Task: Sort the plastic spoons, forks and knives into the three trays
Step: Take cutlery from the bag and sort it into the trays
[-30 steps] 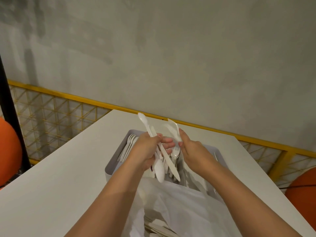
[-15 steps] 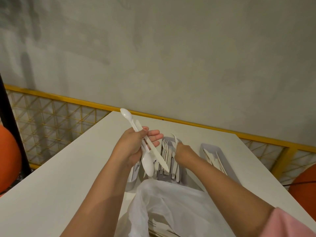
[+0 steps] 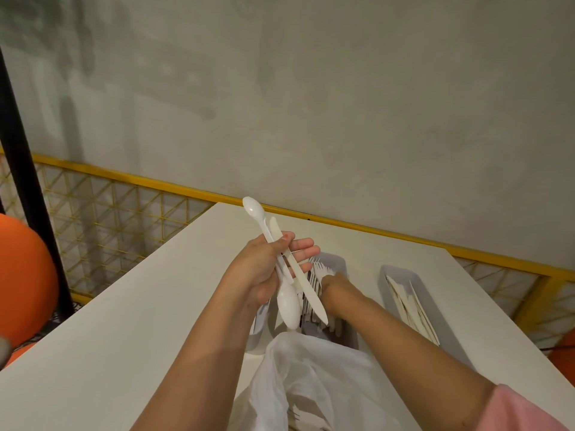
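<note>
My left hand (image 3: 258, 269) holds a small bundle of white plastic cutlery above the trays: two spoons (image 3: 288, 306) and a knife (image 3: 308, 290), pinned by the thumb against straight fingers. My right hand (image 3: 334, 283) is down in the middle grey tray (image 3: 339, 259), among the forks (image 3: 320, 269). Its fingers are hidden behind the bundle. The right tray (image 3: 401, 270) holds knives (image 3: 413, 309). The left tray (image 3: 256, 337) is mostly covered by my left arm.
A white plastic bag (image 3: 311, 377) with more cutlery lies open at the near edge of the white table (image 3: 140, 321). A yellow mesh fence (image 3: 109, 219) runs behind the table. A black post (image 3: 21, 150) and an orange ball (image 3: 21, 275) stand at left.
My right hand, which held a fork up by the bundle, has dropped into the middle tray. My left hand has lifted the bundle slightly left and up.
</note>
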